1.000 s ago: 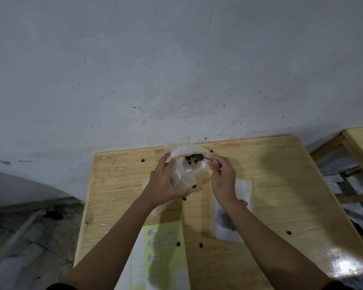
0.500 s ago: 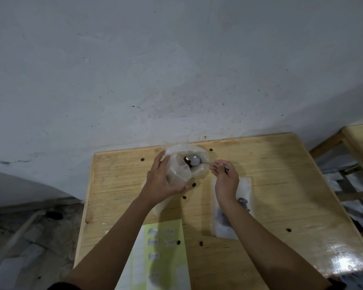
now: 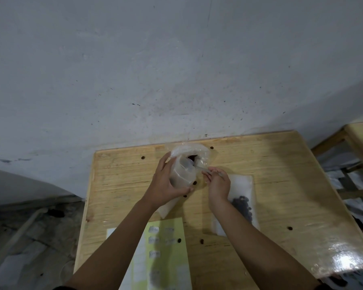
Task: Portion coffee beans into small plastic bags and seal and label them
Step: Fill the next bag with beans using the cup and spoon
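Scooping coffee beans, by the look of it, somewhere in the middle of the job. Gripping a small plastic bag (image 3: 181,175) in the left hand (image 3: 166,183), with thumb and fingers curled round its sides, holding it mouth-up over the far middle of the table (image 3: 281,164). Pinching the thin handle of a spoon (image 3: 200,168) in the right hand (image 3: 218,184), with fingertips closed tight on it and the bowl end reaching into the plastic. Not being able to tell whether the dark patch of beans there is sitting in the held bag or in the bigger supply bag (image 3: 189,150) bunched just behind it.

Judging one portion as done: a filled bag (image 3: 242,197) lying flat beside the right forearm, showing a dark cluster of beans, with its seal unreadable and no label visible. Leaving, probably, more scooping, then sealing and labelling from the label sheet (image 3: 166,248) at the near edge.

Noting thin, cloudy, crinkled plastic throughout, soft and slumping without support. Noting pale varnished wood with a glossy shine at the near right corner, a flat yellow-green sheet carrying small white stickers, and small, dark, rounded loose beans (image 3: 143,157) scattered around.
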